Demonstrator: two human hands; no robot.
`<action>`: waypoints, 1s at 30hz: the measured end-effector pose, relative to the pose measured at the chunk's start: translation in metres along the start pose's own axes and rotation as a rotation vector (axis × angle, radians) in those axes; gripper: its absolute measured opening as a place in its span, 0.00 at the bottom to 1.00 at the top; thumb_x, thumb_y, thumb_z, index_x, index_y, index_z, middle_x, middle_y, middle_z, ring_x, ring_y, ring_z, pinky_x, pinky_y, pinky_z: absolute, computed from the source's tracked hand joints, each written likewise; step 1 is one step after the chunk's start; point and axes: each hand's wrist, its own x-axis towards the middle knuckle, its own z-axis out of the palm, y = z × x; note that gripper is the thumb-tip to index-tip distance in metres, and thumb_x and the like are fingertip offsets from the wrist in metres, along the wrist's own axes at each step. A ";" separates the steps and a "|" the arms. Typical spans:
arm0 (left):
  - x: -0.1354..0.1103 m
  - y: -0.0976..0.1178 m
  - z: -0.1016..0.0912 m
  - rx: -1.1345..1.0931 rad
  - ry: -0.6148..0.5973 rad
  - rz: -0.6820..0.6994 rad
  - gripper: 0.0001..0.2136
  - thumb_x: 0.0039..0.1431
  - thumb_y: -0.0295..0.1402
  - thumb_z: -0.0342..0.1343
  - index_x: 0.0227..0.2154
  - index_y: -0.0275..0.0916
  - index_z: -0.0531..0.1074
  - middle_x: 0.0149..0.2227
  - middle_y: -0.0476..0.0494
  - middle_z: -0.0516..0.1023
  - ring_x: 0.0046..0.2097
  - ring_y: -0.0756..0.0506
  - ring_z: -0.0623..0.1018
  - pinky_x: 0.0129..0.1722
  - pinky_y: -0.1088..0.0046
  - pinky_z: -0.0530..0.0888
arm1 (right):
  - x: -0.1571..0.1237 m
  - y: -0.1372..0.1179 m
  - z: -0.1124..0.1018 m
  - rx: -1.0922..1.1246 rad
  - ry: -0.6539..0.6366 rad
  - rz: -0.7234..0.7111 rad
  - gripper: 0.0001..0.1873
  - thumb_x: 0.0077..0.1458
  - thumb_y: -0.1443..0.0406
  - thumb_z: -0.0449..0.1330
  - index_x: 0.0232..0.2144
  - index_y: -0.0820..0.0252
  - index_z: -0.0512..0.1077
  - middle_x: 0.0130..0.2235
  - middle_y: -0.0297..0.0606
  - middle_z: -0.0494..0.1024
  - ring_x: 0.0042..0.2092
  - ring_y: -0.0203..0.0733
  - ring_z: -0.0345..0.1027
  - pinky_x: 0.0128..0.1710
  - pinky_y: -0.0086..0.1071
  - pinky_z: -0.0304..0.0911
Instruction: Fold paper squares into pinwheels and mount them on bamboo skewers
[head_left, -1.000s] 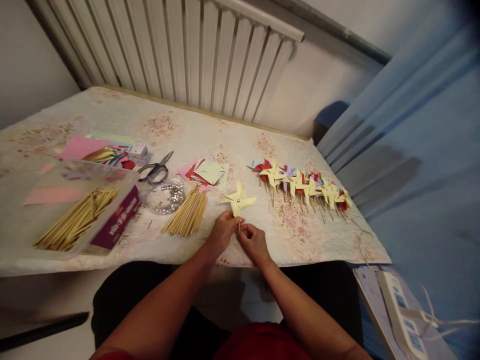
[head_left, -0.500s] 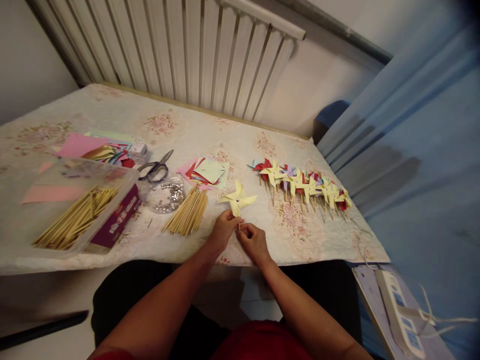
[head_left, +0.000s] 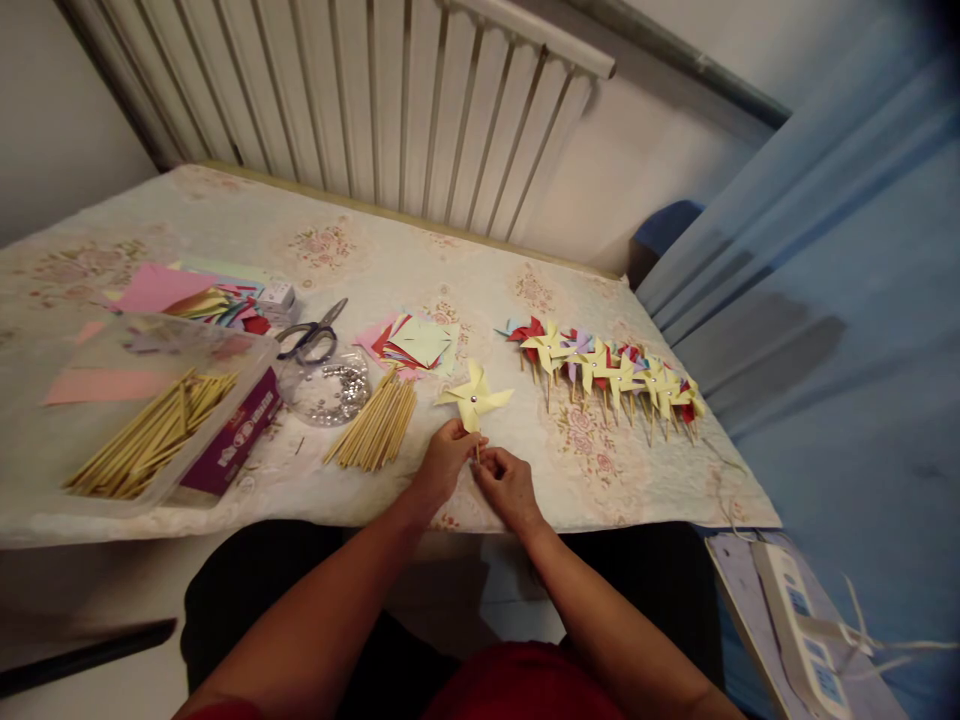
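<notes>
A pale yellow paper pinwheel [head_left: 475,397] with a silvery pin at its centre stands just beyond my fingertips. My left hand [head_left: 448,458] is closed on it near its lower blade and the top of its stick. Lower down, my right hand [head_left: 507,478] pinches the short bit of wooden stick that shows. The rest of the stick is hidden by my fingers. Left of my hands lies a fanned bundle of wooden sticks [head_left: 375,425]. Behind the pinwheel is a pile of coloured paper squares [head_left: 420,342].
Finished pinwheels [head_left: 622,375] lie in a row at right. Leftward are a clear round dish of pins [head_left: 330,388], scissors [head_left: 313,338], a plastic box [head_left: 259,345] holding sticks, and pink paper [head_left: 161,288]. A power strip [head_left: 799,625] sits beside the table's right front corner.
Almost nothing differs. The pinwheel and both hands keep the same hold, with only a very slight shift of the view.
</notes>
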 end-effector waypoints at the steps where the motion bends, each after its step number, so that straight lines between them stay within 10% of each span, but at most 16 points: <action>1: 0.000 0.000 0.000 -0.003 -0.001 -0.002 0.08 0.42 0.29 0.60 0.28 0.35 0.69 0.26 0.50 0.73 0.30 0.51 0.73 0.31 0.75 0.68 | 0.000 0.000 0.000 -0.001 0.001 0.001 0.09 0.50 0.62 0.58 0.29 0.61 0.75 0.21 0.29 0.68 0.24 0.33 0.59 0.27 0.26 0.56; 30: -0.003 0.002 -0.006 0.006 -0.131 -0.014 0.11 0.40 0.29 0.64 0.28 0.35 0.70 0.28 0.49 0.75 0.33 0.50 0.74 0.37 0.73 0.68 | 0.000 -0.003 -0.002 0.042 0.093 0.025 0.09 0.51 0.61 0.57 0.28 0.61 0.73 0.23 0.31 0.71 0.25 0.34 0.61 0.28 0.27 0.57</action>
